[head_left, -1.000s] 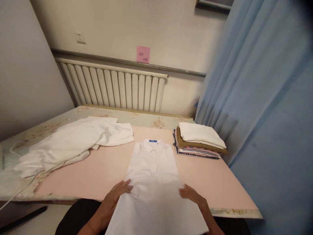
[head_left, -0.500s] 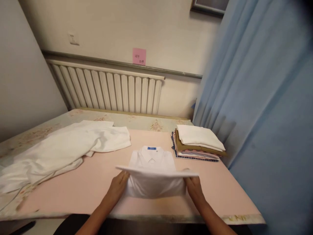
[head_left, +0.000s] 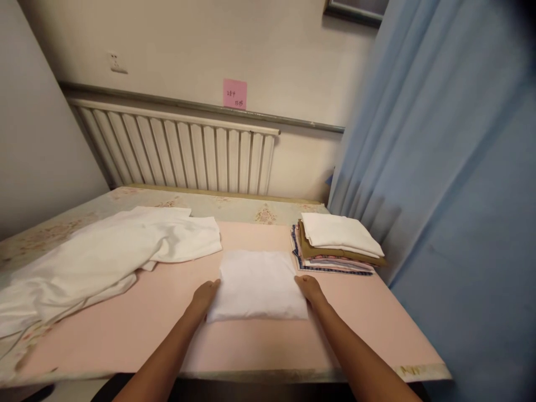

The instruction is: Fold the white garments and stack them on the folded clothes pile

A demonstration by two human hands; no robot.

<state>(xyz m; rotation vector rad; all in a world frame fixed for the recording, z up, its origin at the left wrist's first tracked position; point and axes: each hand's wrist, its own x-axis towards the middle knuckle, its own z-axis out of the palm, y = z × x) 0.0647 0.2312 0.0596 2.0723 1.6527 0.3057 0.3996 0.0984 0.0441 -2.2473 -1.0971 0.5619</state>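
Observation:
A white shirt [head_left: 258, 286], folded into a flat rectangle, lies on the pink mat [head_left: 251, 349] in front of me. Its collar no longer shows; the folded-over part covers it. At the shirt's left edge is my left hand [head_left: 206, 296], its fingers closed on the cloth. My right hand [head_left: 310, 289] grips the right edge in the same way, with the fingertips partly hidden under the fabric.
To the left, a loose white garment [head_left: 113, 257] is spread over the mat and the floral tablecloth [head_left: 62, 229]. A stack of folded clothes [head_left: 341, 240] stands at the right, beside a blue curtain [head_left: 419, 167]. Behind the table is a radiator [head_left: 180, 151].
Both hands have moved away from me, bringing the raised lower part of the shirt down over its collar. The shirt now lies as a shorter rectangle.

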